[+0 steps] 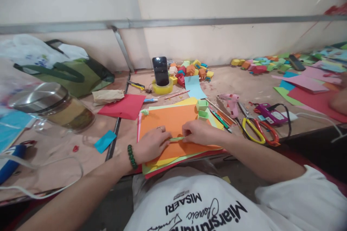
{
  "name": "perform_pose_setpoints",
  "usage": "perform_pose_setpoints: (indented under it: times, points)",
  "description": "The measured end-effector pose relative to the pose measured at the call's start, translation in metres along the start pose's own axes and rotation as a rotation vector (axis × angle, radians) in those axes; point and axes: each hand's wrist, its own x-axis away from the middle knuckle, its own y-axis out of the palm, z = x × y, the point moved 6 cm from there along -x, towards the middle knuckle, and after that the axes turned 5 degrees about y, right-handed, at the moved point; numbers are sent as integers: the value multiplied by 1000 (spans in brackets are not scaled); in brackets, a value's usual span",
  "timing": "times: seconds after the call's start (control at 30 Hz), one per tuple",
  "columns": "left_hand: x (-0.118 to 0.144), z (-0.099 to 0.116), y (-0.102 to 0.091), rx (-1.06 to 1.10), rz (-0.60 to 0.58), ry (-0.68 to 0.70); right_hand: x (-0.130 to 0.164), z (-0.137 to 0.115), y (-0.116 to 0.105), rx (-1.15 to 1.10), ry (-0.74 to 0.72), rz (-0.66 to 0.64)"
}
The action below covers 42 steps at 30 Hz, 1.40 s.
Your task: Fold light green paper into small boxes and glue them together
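Both hands meet over a stack of coloured paper, pinching a narrow light-green paper strip (176, 138) that lies flat on the top orange sheet (170, 122). The left hand (150, 146), with a ring and a green bead bracelet at the wrist, grips the strip's near end between thumb and fingertips; the right hand (197, 132) closes on the other end, fingers curled down onto it. The strip sits exactly between the two hands, pressed against the sheet. This looks like the creasing stage of a fold, with the strip being flattened into shape. Just beyond the right hand stand two small green folded boxes (202, 110), seemingly of the same paper. Further out past the right hand lie a pink glue gun (231, 102) and yellow-and-orange scissors (258, 130). The next move likely calls for firm, even fingertip pressure along the crease, with the edges kept aligned so the strip does not skew.
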Motion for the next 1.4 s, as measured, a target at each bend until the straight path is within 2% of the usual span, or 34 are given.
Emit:
perform_pose_setpoints:
  times: [0.1, 0.2, 0.23, 0.33, 0.4, 0.43, 0.5, 0.6, 0.77, 0.87, 0.97, 1.13, 1.23, 1.4]
  points:
    - [-11, -6, -6, 255, 54, 12, -4, -10, -12, -31, -78, 49]
    - [-23, -18, -8, 662, 48, -50, -14, -8, -36, -208, -179, 216]
    - [-27, -23, -11, 771, 104, -80, -17, -4, -46, -328, -203, 285]
    - [-33, -38, -23, 966, 399, -146, -25, 12, -70, -778, -261, 506]
    - [-36, -40, -25, 1050, 515, -148, -31, 16, -71, -988, -300, 549]
    - [-38, -38, -23, 1083, 542, -138, -35, 14, -67, -1030, -317, 516]
    - [-42, -33, -20, 1139, 548, -96, -44, 9, -52, -1045, -322, 428]
    - [-43, -27, -13, 1184, 512, -66, -55, 9, -36, -1059, -294, 415]
    - [-42, -28, 0, 1264, 326, -27, -60, 17, -30, -1198, -294, 437]
    - [-44, -28, 6, 1300, 262, -13, -60, 14, -27, -1185, -325, 373]
    - [-46, -29, 7, 1250, 297, -41, -63, 7, -20, -1104, -366, 328]
    - [-45, -26, 0, 1118, 396, -20, -66, 8, -14, -1083, -324, 376]
    - [-45, -25, 2, 1130, 392, -30, -64, 9, -15, -1072, -294, 409]
    - [-44, -23, 4, 1100, 368, -40, -62, 7, -14, -1044, -323, 351]
